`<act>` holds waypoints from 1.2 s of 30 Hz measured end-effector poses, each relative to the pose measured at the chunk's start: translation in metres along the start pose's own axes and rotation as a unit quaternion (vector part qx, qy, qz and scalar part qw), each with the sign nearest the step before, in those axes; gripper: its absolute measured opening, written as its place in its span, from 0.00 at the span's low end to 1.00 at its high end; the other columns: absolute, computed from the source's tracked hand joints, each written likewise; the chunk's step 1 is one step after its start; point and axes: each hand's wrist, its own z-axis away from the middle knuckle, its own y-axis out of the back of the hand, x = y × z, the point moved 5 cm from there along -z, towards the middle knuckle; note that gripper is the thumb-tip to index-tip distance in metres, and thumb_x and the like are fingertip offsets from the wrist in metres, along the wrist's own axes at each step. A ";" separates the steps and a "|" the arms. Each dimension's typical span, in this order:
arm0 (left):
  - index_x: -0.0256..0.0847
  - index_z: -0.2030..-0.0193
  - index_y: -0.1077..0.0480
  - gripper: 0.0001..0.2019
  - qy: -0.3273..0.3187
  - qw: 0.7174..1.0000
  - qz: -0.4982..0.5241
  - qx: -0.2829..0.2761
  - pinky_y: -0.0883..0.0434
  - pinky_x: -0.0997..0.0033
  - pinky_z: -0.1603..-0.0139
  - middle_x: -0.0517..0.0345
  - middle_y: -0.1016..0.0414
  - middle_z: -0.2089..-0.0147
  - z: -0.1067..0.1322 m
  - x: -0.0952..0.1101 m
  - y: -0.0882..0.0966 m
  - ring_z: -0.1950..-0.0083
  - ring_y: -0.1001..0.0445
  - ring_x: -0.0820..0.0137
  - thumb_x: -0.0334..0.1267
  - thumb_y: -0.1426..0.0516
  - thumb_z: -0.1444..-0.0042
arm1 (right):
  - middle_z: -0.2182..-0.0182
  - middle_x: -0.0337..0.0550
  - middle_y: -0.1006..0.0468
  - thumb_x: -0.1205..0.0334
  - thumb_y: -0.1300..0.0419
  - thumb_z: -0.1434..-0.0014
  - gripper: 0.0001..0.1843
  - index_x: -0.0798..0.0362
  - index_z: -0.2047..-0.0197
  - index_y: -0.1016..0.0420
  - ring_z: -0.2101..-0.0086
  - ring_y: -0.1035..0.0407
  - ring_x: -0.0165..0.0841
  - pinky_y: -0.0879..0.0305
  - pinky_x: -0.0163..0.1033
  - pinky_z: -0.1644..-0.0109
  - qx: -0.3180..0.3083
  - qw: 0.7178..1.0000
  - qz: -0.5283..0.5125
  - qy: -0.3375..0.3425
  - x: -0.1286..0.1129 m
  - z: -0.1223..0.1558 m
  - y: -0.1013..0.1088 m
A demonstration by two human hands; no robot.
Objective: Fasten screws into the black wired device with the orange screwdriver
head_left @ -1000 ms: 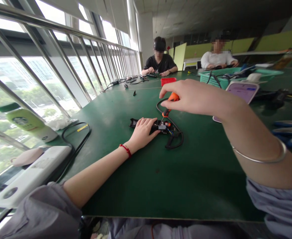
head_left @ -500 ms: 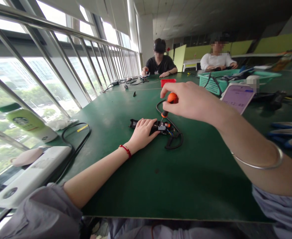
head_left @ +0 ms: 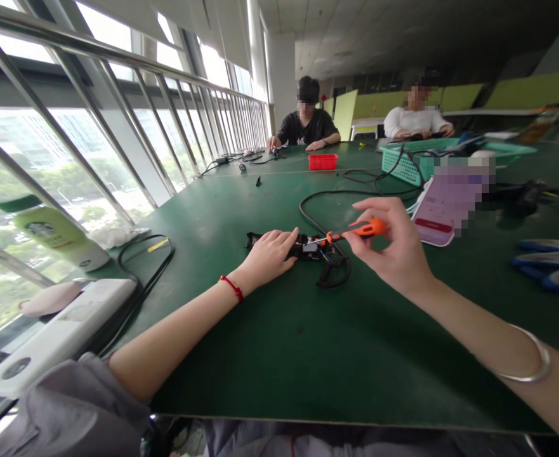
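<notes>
In the head view, a black corded device (head_left: 313, 249) lies on the green table, its right end exposing a grey part and coloured wires. My left hand (head_left: 273, 251) is closed over the device's left part and keeps it against the tabletop. An orange and black screwdriver (head_left: 362, 228) is pinched by the handle in my right hand (head_left: 391, 247), to the right of the device. The screwdriver is tilted almost level, and its tip reaches the exposed part; I cannot tell whether it touches. A black cable (head_left: 308, 209) curves behind the device.
Behind stand a red tray (head_left: 323, 162) and a turquoise basket (head_left: 400, 164) of cables. A phone (head_left: 443, 212) leans by the basket; gloves (head_left: 552, 260) lie far right. At left are a bottle (head_left: 55, 231) and a white box (head_left: 60, 336). Two people sit across the table.
My right hand has moved right and lower, swinging the screwdriver from nearly upright to almost level. My left hand stays on the device, shifted slightly left.
</notes>
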 end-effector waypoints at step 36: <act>0.33 0.38 0.44 0.26 0.004 1.000 0.000 0.026 0.35 0.61 0.48 0.45 0.31 0.48 0.004 -0.006 -0.008 0.49 0.32 0.59 0.47 0.51 0.38 | 0.80 0.32 0.38 0.57 0.39 0.48 0.11 0.47 0.61 0.34 0.79 0.36 0.31 0.36 0.39 0.72 0.003 0.986 -0.083 -0.146 0.018 0.009 -0.004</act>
